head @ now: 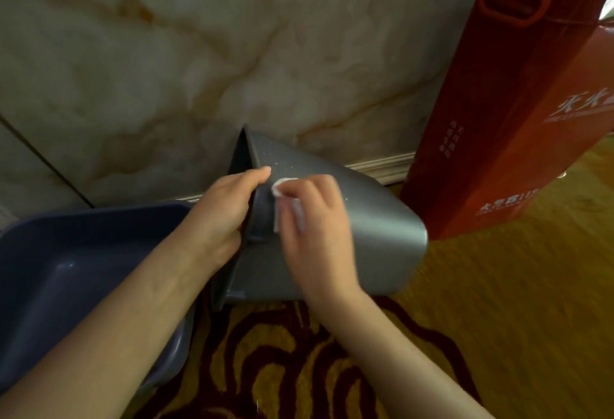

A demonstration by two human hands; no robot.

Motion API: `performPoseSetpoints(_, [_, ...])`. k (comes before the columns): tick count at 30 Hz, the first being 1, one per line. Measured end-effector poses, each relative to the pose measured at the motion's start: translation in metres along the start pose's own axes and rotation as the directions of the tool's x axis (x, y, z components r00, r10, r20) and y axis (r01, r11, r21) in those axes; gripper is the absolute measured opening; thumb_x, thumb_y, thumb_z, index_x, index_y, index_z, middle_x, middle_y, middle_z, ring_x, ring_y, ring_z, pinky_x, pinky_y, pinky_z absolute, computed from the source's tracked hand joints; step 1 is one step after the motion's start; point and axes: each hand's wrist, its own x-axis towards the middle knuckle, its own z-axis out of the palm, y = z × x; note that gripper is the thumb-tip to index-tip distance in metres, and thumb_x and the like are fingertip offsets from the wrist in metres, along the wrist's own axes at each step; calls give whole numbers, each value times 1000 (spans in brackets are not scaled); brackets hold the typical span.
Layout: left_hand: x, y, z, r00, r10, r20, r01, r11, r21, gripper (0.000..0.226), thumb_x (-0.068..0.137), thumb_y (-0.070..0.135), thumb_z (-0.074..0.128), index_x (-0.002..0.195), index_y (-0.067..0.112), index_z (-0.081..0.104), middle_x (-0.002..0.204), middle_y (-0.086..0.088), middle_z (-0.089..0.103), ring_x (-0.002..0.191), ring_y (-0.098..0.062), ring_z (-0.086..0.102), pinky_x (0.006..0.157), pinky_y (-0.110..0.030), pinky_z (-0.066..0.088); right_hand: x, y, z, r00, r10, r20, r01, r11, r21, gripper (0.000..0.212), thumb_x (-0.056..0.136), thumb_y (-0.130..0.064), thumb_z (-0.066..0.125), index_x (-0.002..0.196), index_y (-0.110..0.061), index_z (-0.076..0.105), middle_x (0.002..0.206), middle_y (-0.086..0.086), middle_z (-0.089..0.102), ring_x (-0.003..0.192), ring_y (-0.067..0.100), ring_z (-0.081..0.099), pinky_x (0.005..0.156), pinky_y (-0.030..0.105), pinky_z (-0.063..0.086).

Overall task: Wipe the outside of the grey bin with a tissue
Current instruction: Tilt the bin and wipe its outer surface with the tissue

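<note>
Head, grey bin mouth leftward, left hand gripping it, right hand pinching tissue

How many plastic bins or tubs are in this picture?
2. The grey bin is tipped at centre, its rim held by the left hand. A blue tub sits lower left, partly behind the left forearm. Others may be out of view.

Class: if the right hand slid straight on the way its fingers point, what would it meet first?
Probably the left hand, whose thumb lies over the rim of the grey bin just ahead of the tissue; depth is unclear.
</note>
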Motion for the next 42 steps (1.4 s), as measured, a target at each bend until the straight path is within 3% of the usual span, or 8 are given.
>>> performPoseSetpoints(7, [-4,-6,-13,998,-57,15,57,998,17,26,86,25,55,74,16,77,72,-2,76,69,-15,72,57,-25,55,-20,58,-6,980,138,-141,-154,982,-106,13,86,-1,58,97,-7,62,98,10,54,91,23,54,82,26,41])
performPoseSetpoints(13, [-13,-5,-12,986,-161,37,156,982,109,29,85,26,56,107,10,64,114,-19,66,108,-31,61,100,-45,44,-37,146,-48,740,618,-267,-666,729,-156,17,93,-15,53,104,-7,62,111,13,53,93,23,51,76,29,39])
performPoseSetpoints(17, [-14,-6,-4,995,-98,22,93,982,165,37,90,31,50,126,23,53,129,-1,58,120,-20,51,109,-42,34,-39,136,-51,714,632,-301,-684,721,-111,15,91,-15,55,101,-8,64,105,9,55,93,21,54,75,28,40])
performPoseSetpoints(20, [-13,-5,-5,994,-111,4,109,984,144,35,91,32,49,124,24,56,125,-2,62,112,-19,59,101,-40,42,-33,86,-32,891,394,-228,-421,903,-86,11,88,-8,58,97,-9,65,95,3,55,89,15,54,81,23,44])
performPoseSetpoints(24, [-13,-4,-7,984,-174,27,172,983,60,31,92,40,43,95,20,67,85,-2,77,74,-13,72,56,-24,56,-14,22,4,990,131,42,-134,988,71,11,87,-9,59,96,-14,64,94,1,56,88,6,51,78,6,38])
performPoseSetpoints(31, [-11,-9,-11,984,-178,-14,178,982,55,30,94,30,42,106,13,65,87,-3,76,82,-13,71,73,-29,55,17,33,19,973,183,141,-189,981,34,11,86,-13,61,93,-11,70,96,10,61,94,26,58,85,34,45])
performPoseSetpoints(34, [-12,-8,-14,979,-201,-24,202,977,67,31,94,28,44,117,15,61,107,-5,70,101,-19,64,90,-37,49,8,79,1,930,366,25,-363,928,-88,12,87,-13,61,94,-11,70,100,10,62,97,27,57,88,31,41])
performPoseSetpoints(42, [-5,-5,-15,983,-168,81,162,984,70,17,84,5,55,91,15,67,79,-3,76,72,-17,72,55,-26,57,-24,173,-54,623,738,-259,-782,597,-180,19,92,-19,54,104,-10,65,113,13,56,98,29,55,79,33,40])
